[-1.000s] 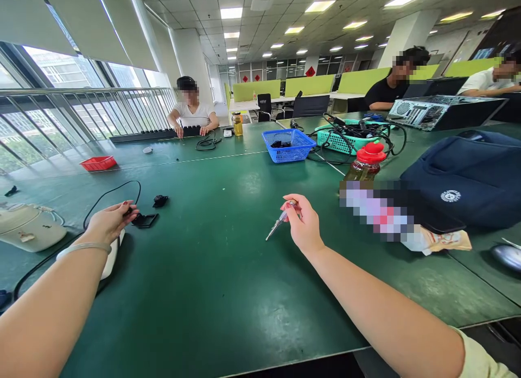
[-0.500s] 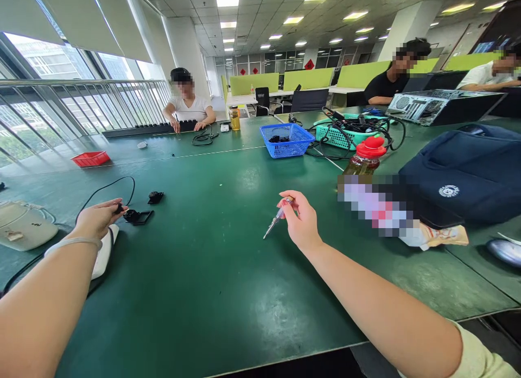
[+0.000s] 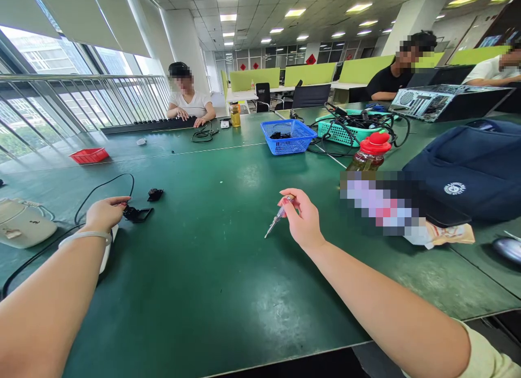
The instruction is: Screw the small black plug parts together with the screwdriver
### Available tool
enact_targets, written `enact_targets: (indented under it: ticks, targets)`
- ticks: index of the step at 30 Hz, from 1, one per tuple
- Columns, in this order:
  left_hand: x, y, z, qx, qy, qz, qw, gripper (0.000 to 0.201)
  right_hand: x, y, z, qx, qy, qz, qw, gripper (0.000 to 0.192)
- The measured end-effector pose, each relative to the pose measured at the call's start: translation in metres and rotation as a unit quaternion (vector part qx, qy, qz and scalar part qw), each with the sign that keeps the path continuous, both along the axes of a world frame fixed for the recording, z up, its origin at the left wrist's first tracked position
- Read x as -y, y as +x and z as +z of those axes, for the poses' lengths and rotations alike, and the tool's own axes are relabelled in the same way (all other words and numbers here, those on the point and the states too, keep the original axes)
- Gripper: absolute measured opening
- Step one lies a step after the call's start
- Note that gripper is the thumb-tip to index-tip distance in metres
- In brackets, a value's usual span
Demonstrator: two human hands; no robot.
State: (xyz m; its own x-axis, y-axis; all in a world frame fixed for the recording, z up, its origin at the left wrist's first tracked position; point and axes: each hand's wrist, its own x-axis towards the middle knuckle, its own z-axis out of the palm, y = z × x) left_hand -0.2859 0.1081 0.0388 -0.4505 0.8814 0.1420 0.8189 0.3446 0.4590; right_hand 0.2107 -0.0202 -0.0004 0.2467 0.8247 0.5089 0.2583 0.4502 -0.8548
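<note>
Over the middle of the green table, my right hand [image 3: 303,218] is closed around a slim screwdriver [image 3: 275,221] with a clear handle, its tip pointing down and left. My left hand [image 3: 105,212] reaches out on the left, fingers pressed together at a small black plastic part [image 3: 131,212]. What lies between those fingertips is mostly hidden. A flat black frame [image 3: 142,215] lies against that part, and another small black piece [image 3: 155,194] sits just beyond. Partly under my left wrist is a white object [image 3: 106,253], largely covered.
A black cable [image 3: 103,181] loops behind my left hand, beside a white pouch-like item [image 3: 22,223]. Farther back are a red tray [image 3: 89,156], a blue basket [image 3: 288,139] and a green basket [image 3: 340,132] of cables. A red-lidded bottle [image 3: 372,150] and navy bag [image 3: 468,166] stand right. Co-workers sit beyond.
My left hand has moved slightly right and forward, bringing its fingertips to the black part beside the frame. My right hand still holds the screwdriver in nearly the same place.
</note>
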Motion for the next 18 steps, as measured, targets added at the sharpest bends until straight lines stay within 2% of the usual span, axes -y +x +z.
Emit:
enact_targets:
  ticks: [3,7,18]
  targets:
    - [0.003,0.008,0.006,-0.091,-0.042,0.002,0.995,0.037,0.000,0.000,-0.001,0.005,-0.004,0.003,1.000,0.019]
    - [0.006,0.018,0.011,-0.144,-0.054,-0.004,0.988,0.036,0.001,0.000,0.000,0.010,-0.004,0.008,1.000,0.019]
    - [0.008,0.014,0.011,-0.160,-0.083,-0.004,0.984,0.036,0.003,-0.001,0.001,0.012,-0.005,0.017,1.000,0.018]
